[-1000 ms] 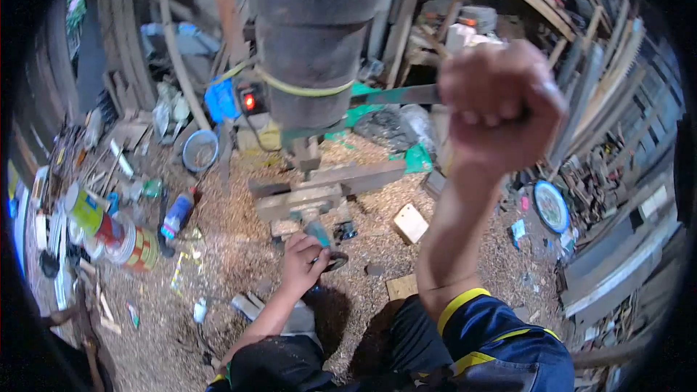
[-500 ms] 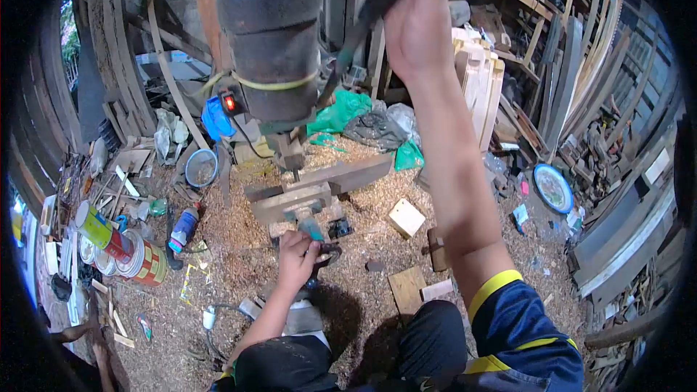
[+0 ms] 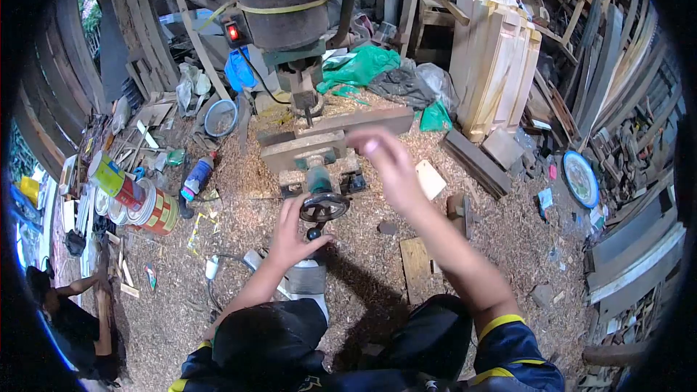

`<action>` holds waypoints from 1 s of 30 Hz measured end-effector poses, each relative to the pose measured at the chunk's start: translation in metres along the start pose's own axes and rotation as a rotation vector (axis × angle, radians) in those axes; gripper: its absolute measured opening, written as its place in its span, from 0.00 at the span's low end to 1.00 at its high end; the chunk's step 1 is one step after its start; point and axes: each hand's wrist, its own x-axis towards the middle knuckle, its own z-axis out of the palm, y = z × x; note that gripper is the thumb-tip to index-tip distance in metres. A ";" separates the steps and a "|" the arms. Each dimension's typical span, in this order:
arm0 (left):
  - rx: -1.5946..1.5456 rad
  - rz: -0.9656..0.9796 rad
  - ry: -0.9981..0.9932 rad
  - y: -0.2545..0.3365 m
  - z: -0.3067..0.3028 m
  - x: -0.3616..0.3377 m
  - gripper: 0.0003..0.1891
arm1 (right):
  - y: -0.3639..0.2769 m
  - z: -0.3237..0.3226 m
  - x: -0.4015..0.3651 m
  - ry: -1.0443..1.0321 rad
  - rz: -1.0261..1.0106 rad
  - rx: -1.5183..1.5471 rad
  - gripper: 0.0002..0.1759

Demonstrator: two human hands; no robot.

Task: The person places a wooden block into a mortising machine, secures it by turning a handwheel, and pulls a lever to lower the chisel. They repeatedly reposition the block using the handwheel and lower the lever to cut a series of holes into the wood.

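My left hand (image 3: 290, 236) is at the near side of a black handwheel (image 3: 325, 207), thumb spread and fingers apart, its fingertips right at the rim. The handwheel has a knob (image 3: 314, 234) below it. Over the clamped wooden block (image 3: 303, 151) reaches my right hand (image 3: 390, 167), fingers stretched out and slightly blurred, with nothing in it. Behind the block runs a longer board (image 3: 370, 120). Above them hangs a drill bit (image 3: 308, 115) under the large motor housing (image 3: 284, 22) of the machine, whose switch (image 3: 232, 31) glows red.
Wood shavings cover the floor. A pale wood piece (image 3: 430, 180) and a dark beam (image 3: 475, 163) lie to the right, before stacked pale panels (image 3: 497, 65). Paint buckets (image 3: 156, 207) and a bottle (image 3: 197, 176) stand left. A person (image 3: 72, 319) is at far left.
My right hand has come down from the machine's lever to beside the wooden block. The left hand's fingers have spread at the handwheel. The view has tilted downward.
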 end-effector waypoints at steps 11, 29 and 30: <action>0.113 -0.007 -0.012 -0.017 0.019 -0.006 0.42 | 0.118 0.031 -0.052 -0.266 0.050 -0.362 0.21; -0.034 0.121 -0.015 -0.038 0.027 -0.006 0.44 | 0.131 0.036 -0.054 -0.299 0.159 -0.291 0.21; -0.055 0.099 -0.019 -0.036 0.027 -0.006 0.44 | 0.132 0.036 -0.054 -0.296 0.160 -0.291 0.21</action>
